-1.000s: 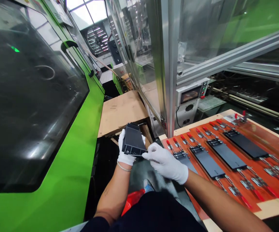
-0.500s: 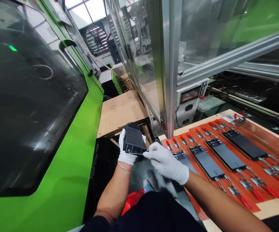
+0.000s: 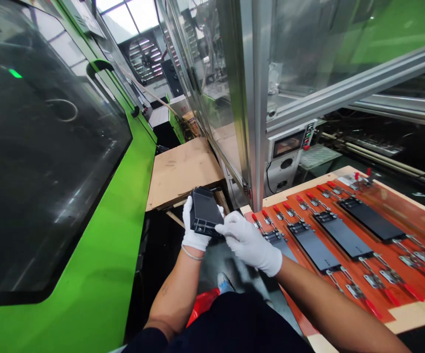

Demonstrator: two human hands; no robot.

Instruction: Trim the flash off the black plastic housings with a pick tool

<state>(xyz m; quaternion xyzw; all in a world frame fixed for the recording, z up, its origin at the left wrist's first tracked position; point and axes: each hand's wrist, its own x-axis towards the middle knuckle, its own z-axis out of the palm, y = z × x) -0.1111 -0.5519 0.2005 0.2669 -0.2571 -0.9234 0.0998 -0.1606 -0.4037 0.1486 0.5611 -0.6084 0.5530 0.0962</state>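
A black plastic part, box-like with ribs along its near end, rests tilted in my left hand, whose white-gloved fingers wrap round it from below and both sides. My right hand, also in a white glove, has its fingers pinched together at the near right corner of the part. Whatever may be between those fingertips is too small or hidden to make out. Just right of my right hand, dark flat panels lie clamped on an orange-red board.
Red-handled toggle clamps line both ends of the panels. To the left stands a green machine door with a dark window. Ahead are a cardboard-topped surface and an aluminium frame post with clear panels. A control box sits behind the board.
My right hand has shifted slightly left and up along the part's near edge. The part has turned a little in my left hand, showing more of its ribbed end.
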